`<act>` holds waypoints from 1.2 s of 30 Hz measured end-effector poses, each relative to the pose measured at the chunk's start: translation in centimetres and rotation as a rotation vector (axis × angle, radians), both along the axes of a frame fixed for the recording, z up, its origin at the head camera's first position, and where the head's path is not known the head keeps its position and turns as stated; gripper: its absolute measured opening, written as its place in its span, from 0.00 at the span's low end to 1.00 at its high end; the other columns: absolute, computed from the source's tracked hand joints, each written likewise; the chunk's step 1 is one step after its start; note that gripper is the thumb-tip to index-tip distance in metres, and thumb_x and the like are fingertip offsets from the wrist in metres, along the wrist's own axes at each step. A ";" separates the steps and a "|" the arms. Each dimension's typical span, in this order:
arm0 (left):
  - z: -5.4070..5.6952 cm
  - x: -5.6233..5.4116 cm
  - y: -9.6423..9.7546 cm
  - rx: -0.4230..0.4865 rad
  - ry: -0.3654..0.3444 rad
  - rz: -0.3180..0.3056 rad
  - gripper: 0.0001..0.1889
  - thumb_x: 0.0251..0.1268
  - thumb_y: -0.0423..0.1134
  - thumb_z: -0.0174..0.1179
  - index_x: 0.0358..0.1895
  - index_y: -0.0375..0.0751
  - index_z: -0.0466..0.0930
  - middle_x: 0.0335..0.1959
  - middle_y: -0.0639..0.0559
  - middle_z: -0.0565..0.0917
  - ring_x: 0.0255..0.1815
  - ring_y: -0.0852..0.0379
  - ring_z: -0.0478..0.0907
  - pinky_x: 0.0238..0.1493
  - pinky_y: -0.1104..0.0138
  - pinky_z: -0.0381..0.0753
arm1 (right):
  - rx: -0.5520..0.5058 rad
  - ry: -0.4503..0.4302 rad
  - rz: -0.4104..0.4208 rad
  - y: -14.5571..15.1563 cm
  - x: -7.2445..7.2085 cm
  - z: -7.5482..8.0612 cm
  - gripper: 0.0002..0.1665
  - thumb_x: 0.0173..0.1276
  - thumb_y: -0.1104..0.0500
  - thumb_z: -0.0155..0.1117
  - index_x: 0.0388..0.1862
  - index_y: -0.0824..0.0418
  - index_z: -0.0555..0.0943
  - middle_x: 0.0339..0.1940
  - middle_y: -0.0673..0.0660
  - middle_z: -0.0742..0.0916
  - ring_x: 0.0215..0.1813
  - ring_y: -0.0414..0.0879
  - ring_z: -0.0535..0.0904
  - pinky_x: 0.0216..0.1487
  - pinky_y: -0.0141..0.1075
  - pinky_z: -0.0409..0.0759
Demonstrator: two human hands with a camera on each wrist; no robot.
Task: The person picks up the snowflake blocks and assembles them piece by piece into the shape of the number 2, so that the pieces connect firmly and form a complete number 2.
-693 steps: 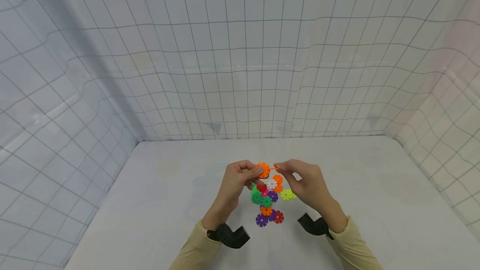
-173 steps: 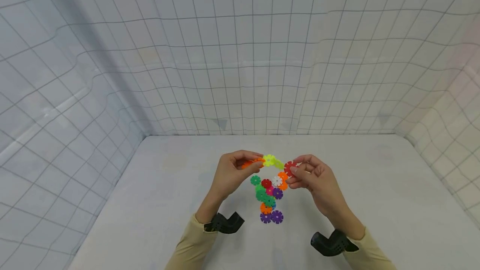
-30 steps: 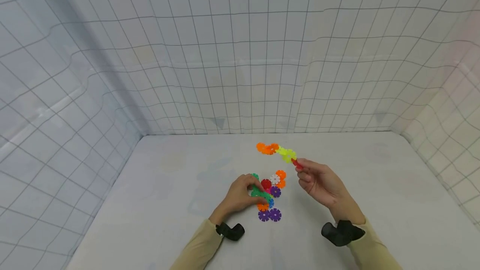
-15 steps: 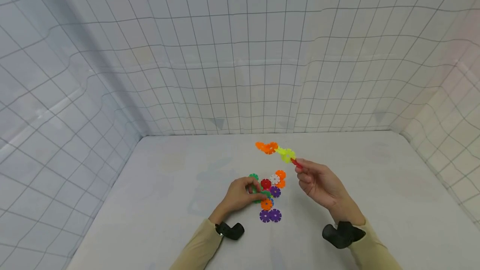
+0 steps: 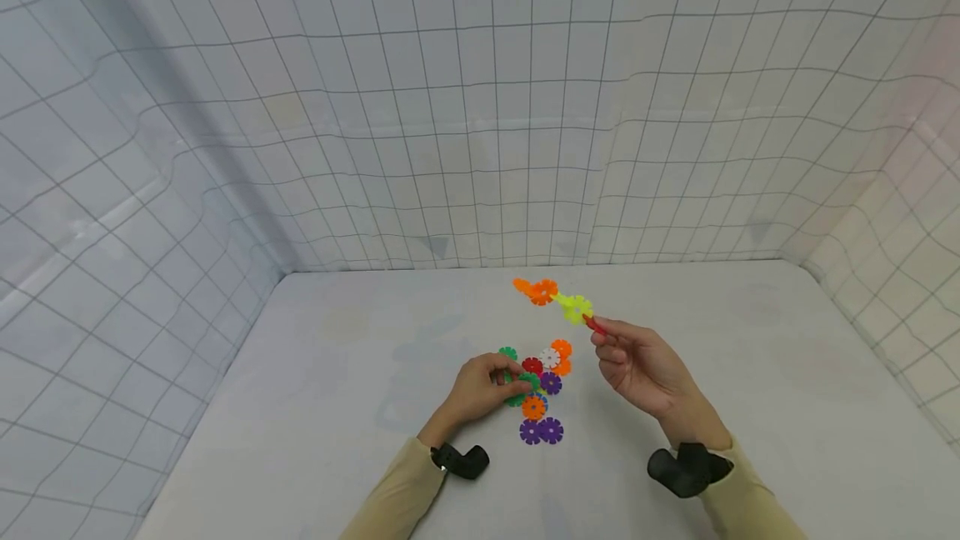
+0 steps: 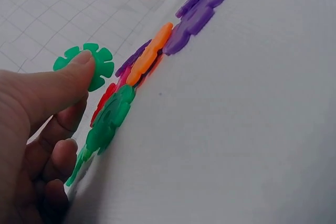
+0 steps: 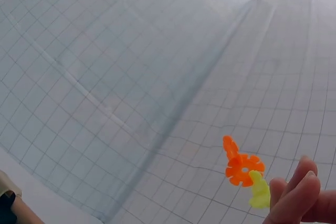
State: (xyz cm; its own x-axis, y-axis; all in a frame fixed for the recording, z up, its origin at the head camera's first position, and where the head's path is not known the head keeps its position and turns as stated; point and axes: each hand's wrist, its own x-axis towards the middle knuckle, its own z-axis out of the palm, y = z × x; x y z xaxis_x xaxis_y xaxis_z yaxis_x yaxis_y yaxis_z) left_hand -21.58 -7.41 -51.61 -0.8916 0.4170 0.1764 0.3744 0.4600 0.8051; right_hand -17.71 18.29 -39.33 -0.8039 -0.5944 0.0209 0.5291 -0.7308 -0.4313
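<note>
My left hand (image 5: 480, 388) pinches a green notched snowflake disc (image 6: 102, 59) between thumb and fingers, just over the pile. More green discs (image 6: 113, 116) lie close below its fingers. To the right, my right hand (image 5: 637, 365) grips a red disc (image 5: 595, 324) at the near end of a linked chain held up above the table. From the red disc the chain runs through yellow discs (image 5: 577, 308) to orange discs (image 5: 543, 292) at its far end. The right wrist view shows the orange discs (image 7: 244, 170) set at angles to each other; the red one is hidden there behind the fingers.
Loose discs lie on the white table (image 5: 337, 373): a white disc (image 5: 550, 358), a red disc (image 5: 532, 366), a purple disc (image 5: 551, 382), an orange disc (image 5: 533, 407) and two purple discs (image 5: 551, 430) nearest me. A grid-patterned curtain (image 5: 480, 148) encloses the back and sides.
Over the last second my left hand has drawn a green disc up from the pile. Earlier, red discs lay near the purple ones; a red one now ends the chain, after yellow discs joined the orange.
</note>
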 end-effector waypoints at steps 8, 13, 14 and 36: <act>-0.2 -0.1 -0.1 0.023 -0.012 -0.006 0.09 0.56 0.47 0.69 0.36 0.48 0.85 0.26 0.63 0.77 0.25 0.63 0.71 0.27 0.70 0.70 | 0.300 0.208 -0.139 -0.3 0.1 0.4 0.17 0.78 0.65 0.38 0.40 0.61 0.77 0.32 0.56 0.86 0.23 0.40 0.76 0.29 0.23 0.75; -0.1 -0.1 -0.1 0.045 -0.010 -0.009 0.09 0.57 0.46 0.68 0.37 0.47 0.85 0.26 0.63 0.78 0.25 0.63 0.71 0.27 0.70 0.70 | 0.530 0.289 -0.233 -0.5 0.3 0.7 0.07 0.75 0.63 0.49 0.39 0.58 0.76 0.29 0.54 0.86 0.19 0.39 0.75 0.23 0.25 0.72; -0.1 -0.1 -0.1 0.047 -0.012 -0.007 0.09 0.57 0.46 0.68 0.37 0.47 0.85 0.26 0.63 0.78 0.25 0.63 0.71 0.27 0.70 0.70 | 0.550 0.303 -0.241 -0.5 0.3 0.7 0.06 0.75 0.63 0.50 0.39 0.58 0.75 0.28 0.54 0.86 0.18 0.39 0.75 0.22 0.25 0.71; 0.1 0.1 0.0 0.075 -0.012 0.009 0.10 0.58 0.44 0.67 0.36 0.41 0.85 0.24 0.61 0.78 0.23 0.63 0.70 0.25 0.70 0.69 | 0.053 0.041 -0.024 0.1 0.1 0.3 0.19 0.79 0.62 0.35 0.43 0.66 0.76 0.33 0.59 0.86 0.23 0.42 0.73 0.27 0.25 0.74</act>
